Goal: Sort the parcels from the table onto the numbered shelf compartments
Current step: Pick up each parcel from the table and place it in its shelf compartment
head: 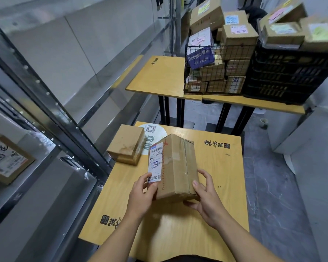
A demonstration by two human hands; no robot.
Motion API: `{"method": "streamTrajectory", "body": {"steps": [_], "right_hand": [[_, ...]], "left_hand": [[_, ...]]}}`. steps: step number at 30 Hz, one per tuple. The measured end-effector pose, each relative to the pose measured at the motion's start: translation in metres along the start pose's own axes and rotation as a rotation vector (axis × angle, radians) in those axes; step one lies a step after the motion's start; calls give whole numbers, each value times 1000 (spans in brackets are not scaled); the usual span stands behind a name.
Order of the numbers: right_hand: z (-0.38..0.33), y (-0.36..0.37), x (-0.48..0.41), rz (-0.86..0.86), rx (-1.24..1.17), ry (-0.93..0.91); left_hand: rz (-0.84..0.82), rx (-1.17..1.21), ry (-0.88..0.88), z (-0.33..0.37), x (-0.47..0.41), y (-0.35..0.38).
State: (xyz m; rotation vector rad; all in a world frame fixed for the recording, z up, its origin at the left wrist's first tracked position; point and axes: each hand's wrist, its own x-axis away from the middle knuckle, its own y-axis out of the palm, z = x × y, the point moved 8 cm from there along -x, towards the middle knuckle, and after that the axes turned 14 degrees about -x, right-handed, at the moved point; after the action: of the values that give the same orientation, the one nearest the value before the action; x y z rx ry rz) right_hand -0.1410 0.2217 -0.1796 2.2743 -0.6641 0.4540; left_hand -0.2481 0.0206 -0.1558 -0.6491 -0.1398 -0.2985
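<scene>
A brown cardboard parcel [175,165] with a white shipping label on its left side is held just above the near yellow table [222,173]. My left hand [143,193] grips its near left corner, thumb on the label. My right hand [206,197] grips its near right corner, thumb on top. A second, smaller brown parcel [126,143] lies on the table's far left corner. The metal shelf [51,114] runs along the left; one labelled box [6,159] sits in a lower compartment.
A farther yellow table [159,76] carries a wire basket [214,70] and a black plastic crate [290,72], both piled with several cardboard parcels. Grey floor lies to the right, with a white cabinet [301,125] at its edge.
</scene>
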Motion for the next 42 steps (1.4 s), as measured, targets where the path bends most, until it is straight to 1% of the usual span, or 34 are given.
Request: {"method": "streamTrajectory", "body": {"steps": [2,3,6,8,10,12,14,16,19,22,27,31,35,37,39,42], "right_hand": [[-3,5,3,-33,67,-17],[-6,7,4,-48,136,-36],[-14,12,8,-86,357,-100],[-20,15,7,-107,437,-138],[-27,21,9,-118,434,-144],[-31,31,11,-143,417,-114],[-30,40,11,-160,449,-88],[-25,52,11,-178,476,-68],[-13,75,6,-221,453,-55],[0,110,4,-282,424,-69],[33,185,16,-454,464,-74],[60,238,39,-586,474,-138],[88,282,73,-727,491,-150],[103,302,94,-786,474,-154],[117,322,119,-857,465,-162],[140,350,163,-969,457,-178]], "left_hand": [[-27,65,-7,1,1,-1],[-13,70,1,3,1,-3],[37,-1,62,8,0,-14],[57,-60,119,13,1,-21],[85,-117,179,20,5,-26],[132,-167,230,26,10,-33],[182,-202,261,30,15,-41],[218,-225,271,31,21,-52],[285,-272,269,25,32,-73],[358,-281,232,13,47,-101],[551,-265,140,-8,86,-164],[660,-255,85,-30,123,-216],[810,-277,39,-48,176,-268],[884,-331,-18,-57,210,-296],[920,-434,-83,-71,243,-325],[889,-628,-224,-98,293,-365]]}}
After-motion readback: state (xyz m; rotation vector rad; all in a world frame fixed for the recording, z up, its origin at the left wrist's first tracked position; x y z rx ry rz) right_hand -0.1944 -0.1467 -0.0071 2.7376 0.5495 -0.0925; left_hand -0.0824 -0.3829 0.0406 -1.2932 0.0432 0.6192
